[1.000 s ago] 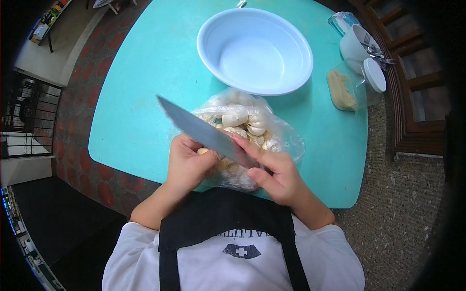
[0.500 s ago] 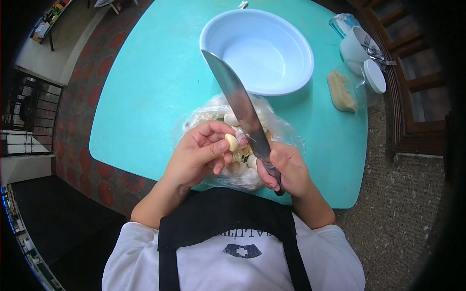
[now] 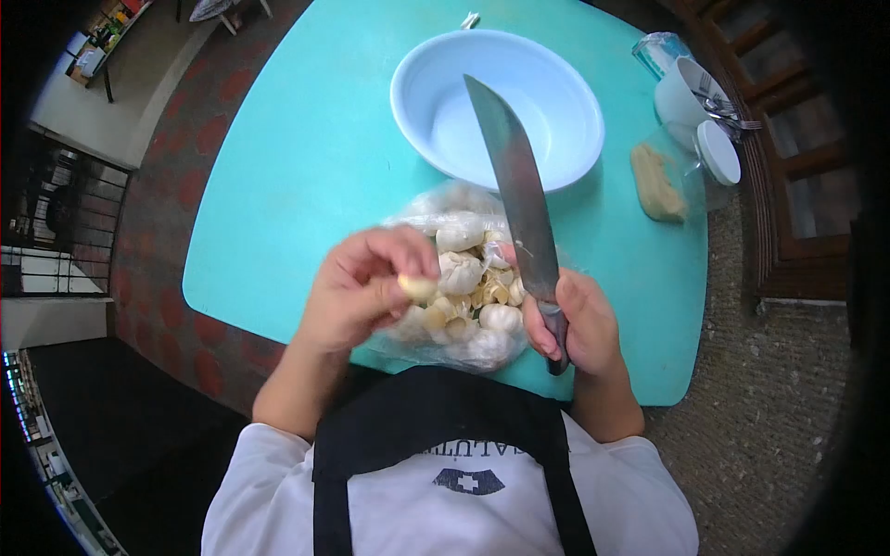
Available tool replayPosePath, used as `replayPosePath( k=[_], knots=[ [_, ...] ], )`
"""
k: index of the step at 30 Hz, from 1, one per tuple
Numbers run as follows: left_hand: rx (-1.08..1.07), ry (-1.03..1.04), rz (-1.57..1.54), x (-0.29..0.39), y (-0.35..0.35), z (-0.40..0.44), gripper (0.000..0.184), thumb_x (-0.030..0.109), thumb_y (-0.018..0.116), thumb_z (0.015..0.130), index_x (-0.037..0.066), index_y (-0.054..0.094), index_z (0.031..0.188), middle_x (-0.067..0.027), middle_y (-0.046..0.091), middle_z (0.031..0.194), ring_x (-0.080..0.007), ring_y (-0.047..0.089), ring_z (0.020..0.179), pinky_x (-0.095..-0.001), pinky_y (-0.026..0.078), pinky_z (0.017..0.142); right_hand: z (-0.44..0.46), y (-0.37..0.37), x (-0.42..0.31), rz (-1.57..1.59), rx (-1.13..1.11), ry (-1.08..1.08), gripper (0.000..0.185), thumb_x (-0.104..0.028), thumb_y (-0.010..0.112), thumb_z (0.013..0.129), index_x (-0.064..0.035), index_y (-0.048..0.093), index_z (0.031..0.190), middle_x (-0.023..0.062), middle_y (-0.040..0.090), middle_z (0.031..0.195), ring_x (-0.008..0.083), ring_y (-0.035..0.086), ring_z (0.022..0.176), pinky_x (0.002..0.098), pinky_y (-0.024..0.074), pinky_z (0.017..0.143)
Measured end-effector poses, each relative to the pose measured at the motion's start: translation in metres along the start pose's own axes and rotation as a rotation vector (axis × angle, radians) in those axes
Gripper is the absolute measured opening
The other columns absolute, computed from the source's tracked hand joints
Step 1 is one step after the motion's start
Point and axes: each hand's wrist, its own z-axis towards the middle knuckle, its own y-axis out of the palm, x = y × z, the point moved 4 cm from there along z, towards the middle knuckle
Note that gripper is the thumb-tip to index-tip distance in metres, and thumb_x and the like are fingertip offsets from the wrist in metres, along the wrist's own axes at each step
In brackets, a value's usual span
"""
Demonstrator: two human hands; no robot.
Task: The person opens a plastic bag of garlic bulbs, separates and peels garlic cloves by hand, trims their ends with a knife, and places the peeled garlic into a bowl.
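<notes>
Between the thumb and fingers of my left hand (image 3: 366, 287) is a peeled garlic clove (image 3: 418, 286), slightly blurred. My right hand (image 3: 584, 320) grips a large knife (image 3: 519, 181) by its dark handle, the broad blade pointing up and away from me. Below and between both hands lies an open clear plastic bag (image 3: 431, 202) with whole garlic bulbs (image 3: 460, 272) and loose cloves in it. Just beyond the bag sits a light blue basin (image 3: 436, 153), and the knife's tip overlaps it in view.
At the table's right edge stand a clear jar with a white lid (image 3: 718, 153), its contents pale brown, a white container of forks and spoons (image 3: 681, 93) and a blue-and-white packet (image 3: 660, 53). Everything rests on a turquoise table (image 3: 278, 222).
My left hand has moved slightly left with the clove, away from the blade. The knife has shifted right and stands more upright, so more garlic in the bag shows.
</notes>
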Motion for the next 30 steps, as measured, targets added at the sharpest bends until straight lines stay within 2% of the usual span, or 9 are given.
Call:
replayPosePath(
  k=[3,5,8,11,15,18,21,25,30],
  knots=[
    [0.114,0.178,0.815,0.036,0.003,0.041,0.022,0.003,0.064,0.081,0.004,0.058,0.102,-0.0092,0.057,0.1,-0.0056,0.047,0.062,-0.014,0.037,0.054,0.0,-0.003,-0.003,-0.064,0.025,-0.037,0.056,-0.045,0.037,0.097,0.0014,0.04,0.129,0.0024,0.047,0.055,0.0045,0.036,0.042,0.0178,0.0299,0.04],
    [0.121,0.163,0.957,0.043,0.009,0.076,0.028,0.006,0.065,0.082,0.003,0.058,0.109,-0.0037,0.058,0.103,-0.0038,0.046,0.062,-0.0147,0.037,0.055,0.0,-0.006,-0.002,-0.074,0.073,-0.026,0.053,-0.044,0.037,0.097,-0.001,0.04,0.128,0.0029,0.048,0.055,0.0045,0.037,0.041,0.0174,0.0306,0.04],
    [0.17,0.363,1.1,0.043,0.006,0.11,0.027,0.007,0.064,0.084,0.003,0.058,0.11,-0.0008,0.058,0.099,-0.0022,0.043,0.06,-0.0152,0.035,0.053,0.0,-0.008,0.005,-0.08,0.135,-0.008,0.046,-0.042,0.039,0.097,-0.0043,0.04,0.124,0.0036,0.049,0.055,0.0049,0.038,0.041,0.017,0.0312,0.04],
    [0.366,0.213,0.741,0.044,-0.003,0.108,0.029,0.01,0.063,0.085,0.001,0.057,0.112,-0.0007,0.056,0.097,-0.0011,0.041,0.06,-0.0152,0.032,0.051,-0.001,-0.008,0.003,-0.064,0.192,-0.016,0.044,-0.038,0.04,0.097,-0.0072,0.037,0.129,0.0033,0.05,0.055,0.005,0.04,0.041,0.017,0.0325,0.041],
    [0.444,-0.014,0.261,0.036,-0.02,0.07,0.025,0.001,0.056,0.073,0.005,0.052,0.097,-0.0005,0.049,0.09,-0.0072,0.045,0.069,-0.0201,0.034,0.055,0.0,-0.002,-0.002,-0.12,0.086,0.01,0.047,-0.03,0.038,0.099,-0.0094,0.032,0.141,0.0014,0.05,0.055,0.0045,0.041,0.043,0.0174,0.0352,0.042],
    [0.379,0.034,-0.023,0.025,-0.019,0.045,0.033,-0.006,0.048,0.062,0.009,0.044,0.092,-0.0029,0.044,0.091,-0.0135,0.047,0.078,-0.0237,0.037,0.062,0.0,0.0,0.004,-0.212,-0.007,0.086,0.047,-0.027,0.037,0.099,-0.0118,0.031,0.143,-0.0003,0.05,0.055,0.0038,0.042,0.044,0.0175,0.0366,0.044],
    [0.342,0.053,0.039,0.016,-0.005,0.024,0.04,-0.007,0.045,0.057,0.009,0.041,0.093,-0.0053,0.042,0.094,-0.0175,0.046,0.083,-0.0253,0.038,0.064,0.002,0.004,0.006,-0.225,0.037,0.098,0.043,-0.027,0.037,0.099,-0.0105,0.038,0.14,-0.001,0.05,0.055,0.0034,0.041,0.045,0.0171,0.0363,0.045],
    [0.212,0.019,0.082,0.012,0.009,0.005,0.034,-0.013,0.049,0.068,0.007,0.042,0.094,-0.0056,0.041,0.095,-0.0178,0.05,0.088,-0.0299,0.047,0.077,0.003,0.001,0.008,-0.225,0.04,0.105,0.047,-0.028,0.036,0.099,-0.0102,0.03,0.143,-0.0013,0.049,0.055,0.0036,0.042,0.045,0.017,0.0362,0.045],
    [0.197,-0.112,0.005,-0.008,0.011,-0.008,0.017,0.001,0.061,0.083,0.003,0.049,0.096,-0.0074,0.054,0.091,-0.0204,0.06,0.092,-0.0311,0.052,0.081,0.006,0.003,0.001,-0.225,0.07,-0.005,0.055,-0.033,0.038,0.098,-0.0098,0.022,0.145,-0.0013,0.048,0.054,0.0036,0.042,0.044,0.0167,0.0353,0.044]
  ],
)
